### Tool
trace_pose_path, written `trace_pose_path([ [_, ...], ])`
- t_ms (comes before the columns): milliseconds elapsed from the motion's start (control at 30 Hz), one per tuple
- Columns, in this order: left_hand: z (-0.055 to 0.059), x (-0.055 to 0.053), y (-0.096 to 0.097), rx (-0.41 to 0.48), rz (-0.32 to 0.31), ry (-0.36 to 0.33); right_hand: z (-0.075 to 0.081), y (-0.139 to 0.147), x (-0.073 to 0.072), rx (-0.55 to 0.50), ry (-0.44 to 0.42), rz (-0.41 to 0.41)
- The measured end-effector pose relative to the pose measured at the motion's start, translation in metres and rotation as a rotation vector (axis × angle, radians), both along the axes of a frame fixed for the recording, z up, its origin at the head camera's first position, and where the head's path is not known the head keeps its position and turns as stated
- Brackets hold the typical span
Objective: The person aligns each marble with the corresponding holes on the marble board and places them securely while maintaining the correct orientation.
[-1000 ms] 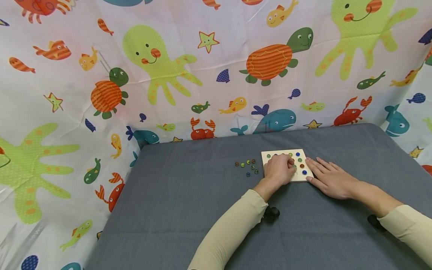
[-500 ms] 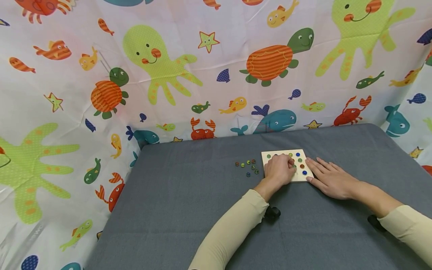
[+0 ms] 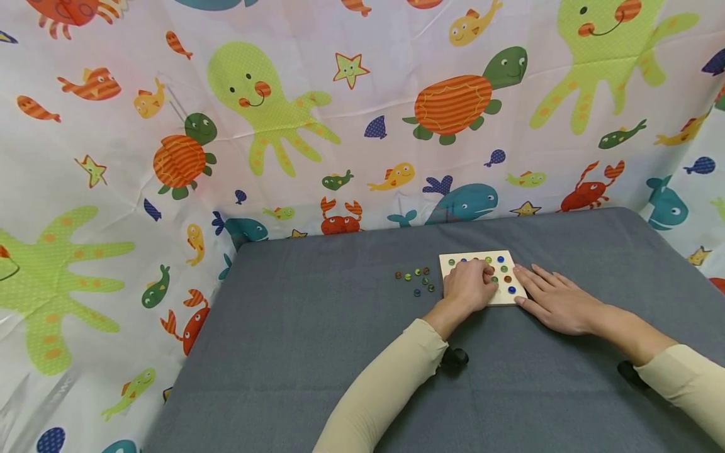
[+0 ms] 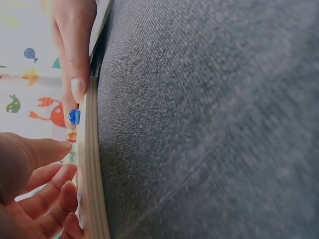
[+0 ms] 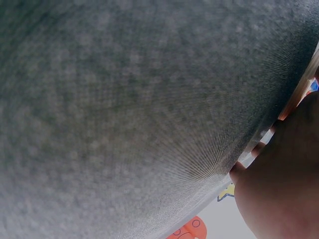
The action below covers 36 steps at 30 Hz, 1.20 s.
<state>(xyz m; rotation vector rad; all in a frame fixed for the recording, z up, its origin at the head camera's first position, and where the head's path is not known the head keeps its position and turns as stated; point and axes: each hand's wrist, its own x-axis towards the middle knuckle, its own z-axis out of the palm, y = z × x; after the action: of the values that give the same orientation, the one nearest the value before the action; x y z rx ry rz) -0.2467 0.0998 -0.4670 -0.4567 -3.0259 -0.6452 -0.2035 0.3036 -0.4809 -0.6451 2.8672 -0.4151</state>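
A pale wooden board [image 3: 501, 297] with rows of coloured glass marbles lies on the grey cloth. My left hand [image 3: 467, 286] is over its left and middle part, hiding some marbles. Thumb and fingers pinch a green marble [image 3: 494, 279] at the board's surface; the left wrist view shows it [image 4: 71, 157] partly covered. Beside it sit a reddish marble [image 4: 71, 135] and a blue marble [image 4: 74, 117]. My right hand [image 3: 557, 302] lies flat with straight fingers, its fingertips touching the board's right edge.
Several loose marbles [image 3: 425, 280], green, reddish and blue, lie on the cloth left of the board. Grey cloth [image 3: 283, 352] covers the table. Behind it hangs a white curtain [image 3: 317, 88] printed with sea animals.
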Motion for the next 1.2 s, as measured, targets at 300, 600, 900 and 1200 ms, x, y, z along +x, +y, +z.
trace_pose_path([
  [300,0.010,0.008,-0.015,-0.016,-0.110,0.029,0.000,0.000,0.000,0.002,-0.004,0.005],
  [600,0.025,0.014,-0.046,-0.013,-0.229,0.060,0.000,0.000,0.000,-0.003,0.001,0.006],
  [900,0.025,0.017,-0.080,-0.011,-0.269,0.076,0.002,0.001,-0.001,-0.004,0.003,0.013],
  [1200,0.012,0.019,-0.119,0.004,-0.260,0.051,0.002,0.002,0.000,-0.004,0.000,0.010],
])
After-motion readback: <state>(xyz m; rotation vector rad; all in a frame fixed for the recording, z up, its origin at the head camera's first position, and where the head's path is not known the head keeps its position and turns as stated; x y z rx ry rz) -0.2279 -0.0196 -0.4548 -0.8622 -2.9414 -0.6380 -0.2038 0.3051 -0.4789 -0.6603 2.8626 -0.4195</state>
